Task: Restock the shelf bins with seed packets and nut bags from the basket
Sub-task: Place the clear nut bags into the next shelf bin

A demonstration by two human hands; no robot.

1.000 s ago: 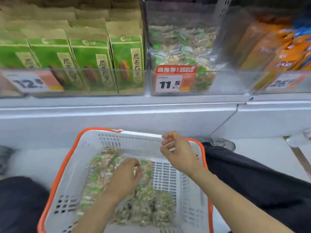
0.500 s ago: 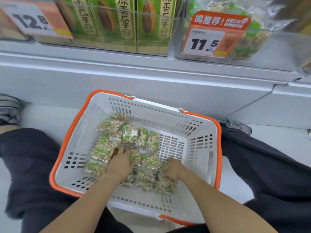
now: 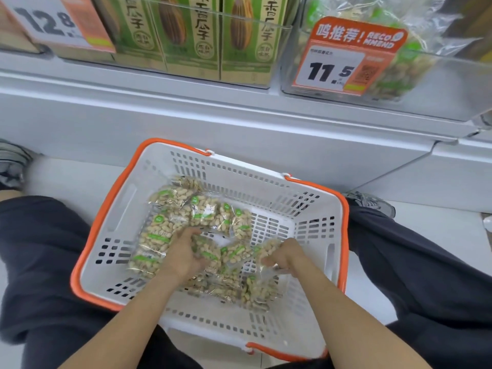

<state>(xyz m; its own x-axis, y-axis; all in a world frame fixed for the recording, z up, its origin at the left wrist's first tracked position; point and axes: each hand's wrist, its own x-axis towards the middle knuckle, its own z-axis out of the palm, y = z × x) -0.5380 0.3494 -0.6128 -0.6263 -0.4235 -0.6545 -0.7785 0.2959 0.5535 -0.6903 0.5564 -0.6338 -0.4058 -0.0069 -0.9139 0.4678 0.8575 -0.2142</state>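
Down in the basket [image 3: 314, 209] on the floor, gathering nut bags [image 3: 205, 211]: left hand [image 3: 183, 255] closed in a grip on one bag, right hand [image 3: 283, 255] pinching another, likely next lifting both to the bin [image 3: 439, 75] tagged 11.5 above.

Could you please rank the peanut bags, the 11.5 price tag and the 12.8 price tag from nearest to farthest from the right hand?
From the right hand:
1. Peanut bags, in the basket under it.
2. 11.5 price tag, on the shelf bin above.
3. 12.8 price tag, upper left.
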